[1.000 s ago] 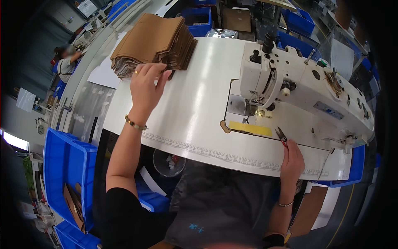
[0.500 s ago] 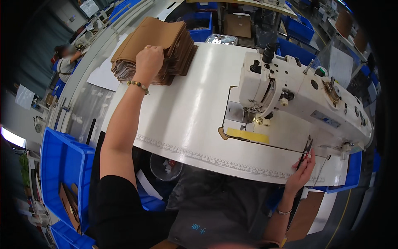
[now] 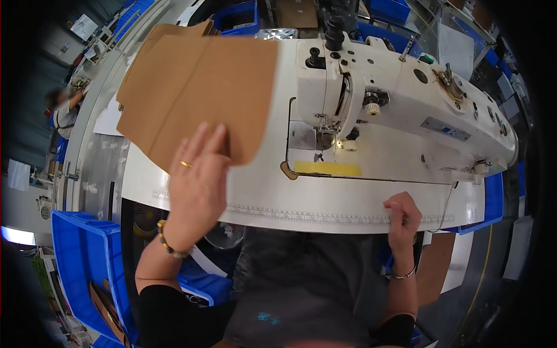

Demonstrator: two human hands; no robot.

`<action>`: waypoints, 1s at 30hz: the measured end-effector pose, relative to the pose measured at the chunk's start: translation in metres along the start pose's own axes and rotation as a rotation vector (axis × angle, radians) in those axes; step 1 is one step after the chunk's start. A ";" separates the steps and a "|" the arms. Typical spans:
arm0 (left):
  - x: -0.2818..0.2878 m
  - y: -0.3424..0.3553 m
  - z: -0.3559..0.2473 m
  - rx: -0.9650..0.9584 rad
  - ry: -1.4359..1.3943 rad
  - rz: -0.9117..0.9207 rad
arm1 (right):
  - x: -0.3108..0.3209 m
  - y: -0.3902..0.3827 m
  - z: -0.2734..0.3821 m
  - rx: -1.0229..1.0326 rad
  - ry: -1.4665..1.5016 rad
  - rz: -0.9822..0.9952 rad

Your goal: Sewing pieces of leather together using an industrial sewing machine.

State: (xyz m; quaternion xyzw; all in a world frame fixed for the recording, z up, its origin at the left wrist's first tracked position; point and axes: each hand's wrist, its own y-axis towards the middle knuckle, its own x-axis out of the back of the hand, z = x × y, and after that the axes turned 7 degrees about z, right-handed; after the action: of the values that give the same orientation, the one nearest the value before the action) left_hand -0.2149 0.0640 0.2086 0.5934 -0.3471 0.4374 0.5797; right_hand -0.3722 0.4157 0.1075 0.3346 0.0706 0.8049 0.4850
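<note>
My left hand [image 3: 200, 177] grips the near edge of a wide brown panel [image 3: 212, 87], fingers lying on top and the thumb hidden. The panel is flat and sheet-like, with a crease across it; I cannot tell whether it is leather or cloth. It hangs over the left part of the white table and covers most of the brown stack [image 3: 174, 32] behind it. Near the table's front edge, right of the sewing machine's [image 3: 400, 87] needle area, my right hand [image 3: 404, 217] is closed with curled fingers. Whatever it may hold is hidden.
A printed ruler [image 3: 278, 214] runs along the front edge of the white table [image 3: 255, 185]. A yellow strip [image 3: 328, 169] lies before the needle. Blue bins [image 3: 87, 249] stand at the left, one holding brown pieces. Another person [image 3: 67, 110] sits at the far left.
My left hand has come toward me from the stack, bringing a brown panel. My right hand has shifted slightly left and curled up; the thread snips it held no longer show. The view has shifted.
</note>
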 end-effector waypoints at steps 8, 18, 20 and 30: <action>-0.058 -0.039 -0.072 -0.054 -0.533 0.341 | -0.068 0.041 0.040 0.363 -0.390 0.576; -0.059 -0.052 -0.014 0.268 -0.171 0.436 | -0.108 0.111 -0.003 0.453 -0.432 0.675; -0.057 -0.056 -0.018 0.180 -0.208 0.404 | -0.104 0.112 -0.011 0.460 -0.422 0.618; -0.067 -0.027 -0.055 -0.093 -0.310 0.473 | 0.011 0.088 -0.047 0.211 -0.765 0.506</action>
State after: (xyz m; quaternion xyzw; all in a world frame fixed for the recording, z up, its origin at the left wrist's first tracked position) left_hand -0.2215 0.1144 0.1336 0.5285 -0.5800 0.4480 0.4284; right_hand -0.4686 0.3891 0.1153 0.6613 -0.1154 0.7052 0.2281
